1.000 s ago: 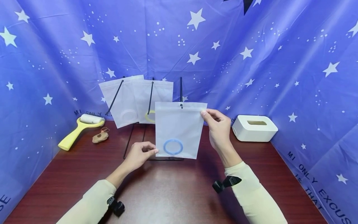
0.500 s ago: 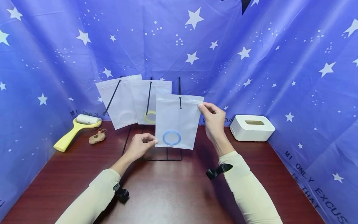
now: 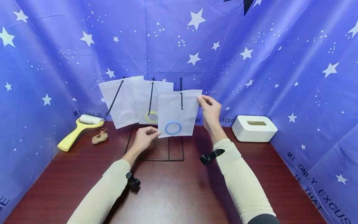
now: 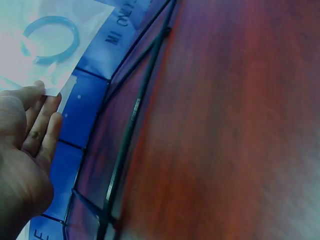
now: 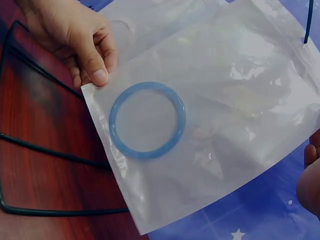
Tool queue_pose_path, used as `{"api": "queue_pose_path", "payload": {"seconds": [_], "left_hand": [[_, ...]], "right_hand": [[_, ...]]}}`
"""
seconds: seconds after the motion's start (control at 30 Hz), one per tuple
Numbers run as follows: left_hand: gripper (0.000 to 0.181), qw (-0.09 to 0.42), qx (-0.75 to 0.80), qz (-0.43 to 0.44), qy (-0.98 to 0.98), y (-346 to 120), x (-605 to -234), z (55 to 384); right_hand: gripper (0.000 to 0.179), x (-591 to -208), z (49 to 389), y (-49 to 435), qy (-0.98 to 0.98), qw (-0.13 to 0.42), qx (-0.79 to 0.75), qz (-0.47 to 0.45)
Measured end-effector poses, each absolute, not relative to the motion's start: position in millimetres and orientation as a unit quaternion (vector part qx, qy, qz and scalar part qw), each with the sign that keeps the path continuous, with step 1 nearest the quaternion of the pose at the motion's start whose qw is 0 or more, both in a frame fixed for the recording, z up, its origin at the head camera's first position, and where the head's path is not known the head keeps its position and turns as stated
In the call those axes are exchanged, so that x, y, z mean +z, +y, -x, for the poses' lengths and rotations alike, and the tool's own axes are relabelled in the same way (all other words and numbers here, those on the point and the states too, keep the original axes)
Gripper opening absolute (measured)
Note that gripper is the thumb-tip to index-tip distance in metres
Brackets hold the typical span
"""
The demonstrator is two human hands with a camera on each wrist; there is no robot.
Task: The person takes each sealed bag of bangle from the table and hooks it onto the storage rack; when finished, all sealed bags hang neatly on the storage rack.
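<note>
A white translucent zip bag (image 3: 187, 116) hangs on the right rod (image 3: 182, 102) of a black wire display rack (image 3: 183, 149), the rod passing through its top hole. Inside, near the bottom, lies a blue bangle (image 5: 181, 120). My right hand (image 3: 211, 112) pinches the bag's upper right corner between thumb and fingers. With thumb and fingertips, my left hand (image 3: 144, 139) pinches the lower left corner, as the right wrist view also shows. To the left, two similar bags hang on the other rods: one with a yellow bangle (image 3: 147, 118), the other (image 3: 117, 102) with a pale one.
On the left of the dark red table (image 3: 173, 193) lie a yellow-handled lint roller (image 3: 70, 137) and a small brown object (image 3: 99, 137) with a cord loop. A white tissue box (image 3: 254, 132) stands at the right. Blue star-printed cloth (image 3: 218, 68) surrounds the table.
The bag with the blue bangle has moved up and back along the rod, whose front end now protrudes further. Both hands have moved forward with it, still pinching the corners.
</note>
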State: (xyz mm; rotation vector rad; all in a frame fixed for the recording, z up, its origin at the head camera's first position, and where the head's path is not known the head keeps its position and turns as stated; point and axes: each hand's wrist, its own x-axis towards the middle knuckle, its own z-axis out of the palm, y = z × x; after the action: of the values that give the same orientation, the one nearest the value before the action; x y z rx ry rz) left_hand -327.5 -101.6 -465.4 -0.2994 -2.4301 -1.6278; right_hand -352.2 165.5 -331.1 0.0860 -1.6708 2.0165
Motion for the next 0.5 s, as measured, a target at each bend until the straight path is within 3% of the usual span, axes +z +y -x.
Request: {"api": "queue_pose_path", "payload": {"seconds": [0.5], "left_hand": [[0.018, 0.120, -0.575, 0.040, -0.808, -91.7, -461.8, 364.3]], "right_hand": [[0.026, -323.0, 387.8, 161.2, -0.619, 0.267, 0.739, 0.004]]}}
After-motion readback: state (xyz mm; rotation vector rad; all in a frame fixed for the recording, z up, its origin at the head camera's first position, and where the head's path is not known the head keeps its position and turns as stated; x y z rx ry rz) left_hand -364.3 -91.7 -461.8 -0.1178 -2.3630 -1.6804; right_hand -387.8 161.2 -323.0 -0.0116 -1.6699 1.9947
